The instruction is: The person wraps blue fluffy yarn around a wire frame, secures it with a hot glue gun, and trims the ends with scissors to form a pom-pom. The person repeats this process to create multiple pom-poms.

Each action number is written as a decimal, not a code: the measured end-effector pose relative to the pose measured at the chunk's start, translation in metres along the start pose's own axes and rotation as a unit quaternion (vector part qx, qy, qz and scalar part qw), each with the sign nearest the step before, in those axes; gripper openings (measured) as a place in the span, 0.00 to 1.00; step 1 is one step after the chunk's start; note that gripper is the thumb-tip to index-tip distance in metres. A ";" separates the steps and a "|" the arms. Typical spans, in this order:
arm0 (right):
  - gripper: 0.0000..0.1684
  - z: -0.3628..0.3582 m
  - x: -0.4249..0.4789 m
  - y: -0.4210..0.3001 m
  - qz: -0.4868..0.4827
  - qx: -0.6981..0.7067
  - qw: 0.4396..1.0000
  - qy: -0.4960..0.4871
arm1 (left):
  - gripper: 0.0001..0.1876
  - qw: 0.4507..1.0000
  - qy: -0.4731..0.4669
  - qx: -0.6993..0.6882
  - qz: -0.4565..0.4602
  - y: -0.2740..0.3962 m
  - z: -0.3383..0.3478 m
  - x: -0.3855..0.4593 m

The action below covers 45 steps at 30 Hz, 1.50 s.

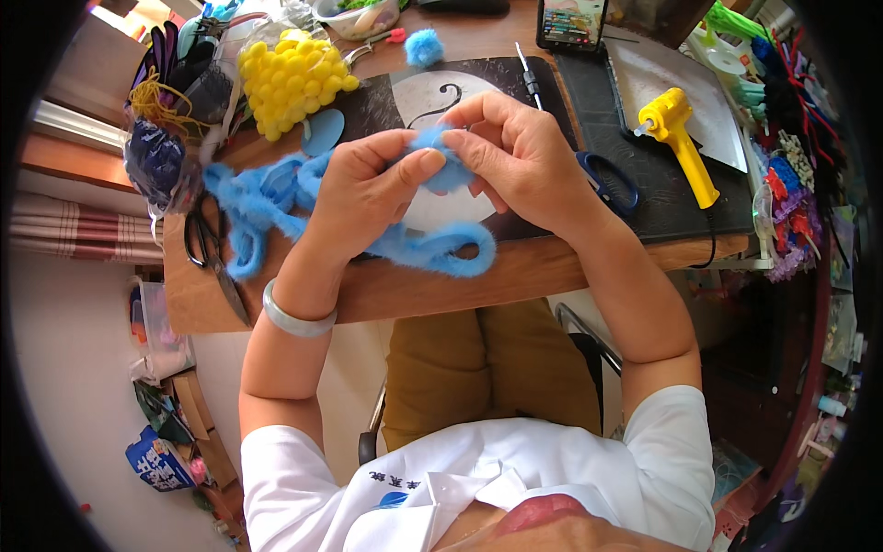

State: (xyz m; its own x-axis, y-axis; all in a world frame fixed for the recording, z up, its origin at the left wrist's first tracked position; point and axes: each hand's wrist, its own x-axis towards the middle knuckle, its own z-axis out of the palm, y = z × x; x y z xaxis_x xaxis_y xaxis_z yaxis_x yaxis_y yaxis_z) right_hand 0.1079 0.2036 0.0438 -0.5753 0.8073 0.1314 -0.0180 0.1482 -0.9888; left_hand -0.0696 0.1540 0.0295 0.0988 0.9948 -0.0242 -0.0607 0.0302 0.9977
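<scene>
Above the desk mat, my left hand [376, 186] and my right hand [521, 155] pinch a fluffy light-blue piece [448, 169] between thumbs and fingers. Its shape is partly hidden by the fingers. A long, fuzzy blue strip [269, 183] lies in loops on the desk to the left; another loop [448, 252] of it reaches past my left wrist to the desk's front edge. Beyond my hands sits a small blue pompom [423, 47]. A flat blue disc [323, 132] lies beside a bag of yellow pompoms [293, 83].
Black-handled scissors [214, 259] lie at the left desk edge. On the right are blue-handled scissors [610, 183], partly behind my right hand, and a yellow hot glue gun [679, 141]. A crochet hook-like tool [529, 77] and a phone [572, 24] are farther back.
</scene>
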 end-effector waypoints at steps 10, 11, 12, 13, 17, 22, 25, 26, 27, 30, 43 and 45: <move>0.17 0.001 -0.001 0.009 -0.046 0.003 0.999 -0.025 | 0.13 0.995 0.003 -0.102 0.004 0.002 -0.001 0.006; 0.17 0.003 0.000 0.009 -0.052 -0.007 0.998 -0.020 | 0.13 0.995 0.005 -0.097 0.004 0.001 -0.002 0.005; 0.17 0.004 0.000 0.010 -0.058 -0.020 0.998 -0.014 | 0.13 0.996 0.005 -0.093 0.005 0.001 -0.001 0.006; 0.16 0.005 0.001 0.010 -0.063 -0.032 0.997 -0.007 | 0.13 0.996 0.005 -0.089 0.005 0.000 -0.001 0.006; 0.14 0.007 0.001 0.013 -0.066 -0.019 0.998 0.006 | 0.17 0.997 0.007 -0.077 -0.005 -0.001 -0.001 0.006; 0.12 0.005 0.001 0.014 -0.050 -0.039 0.998 0.013 | 0.20 0.999 0.034 -0.025 0.018 -0.003 0.004 0.005; 0.11 0.002 0.002 0.017 -0.061 -0.051 0.997 0.006 | 0.19 0.999 0.026 -0.017 -0.005 0.000 0.002 0.004; 0.12 0.005 0.002 0.017 -0.069 -0.013 0.997 0.009 | 0.18 0.999 0.023 -0.031 -0.013 -0.001 0.001 0.005; 0.12 0.011 0.002 0.016 -0.077 0.025 0.997 0.012 | 0.18 0.999 0.020 -0.044 -0.022 -0.003 -0.002 0.006; 0.12 0.010 0.002 0.016 -0.111 -0.047 0.993 0.007 | 0.16 0.995 0.012 -0.086 -0.043 -0.005 -0.003 0.006; 0.08 0.002 0.001 0.014 -0.069 0.029 0.997 0.003 | 0.14 0.984 -0.071 -0.149 -0.067 0.005 -0.007 0.003; 0.11 0.002 0.002 0.014 -0.062 0.032 0.998 -0.009 | 0.15 0.985 -0.070 -0.145 -0.065 0.006 -0.007 0.003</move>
State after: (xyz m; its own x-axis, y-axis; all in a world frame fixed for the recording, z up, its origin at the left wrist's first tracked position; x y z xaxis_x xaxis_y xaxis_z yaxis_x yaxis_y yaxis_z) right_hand 0.1047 0.2060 0.0301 -0.5799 0.7748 0.2518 -0.1422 0.2081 -0.9677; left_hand -0.0767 0.1576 0.0351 0.2589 0.9583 -0.1213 -0.3168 0.2028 0.9265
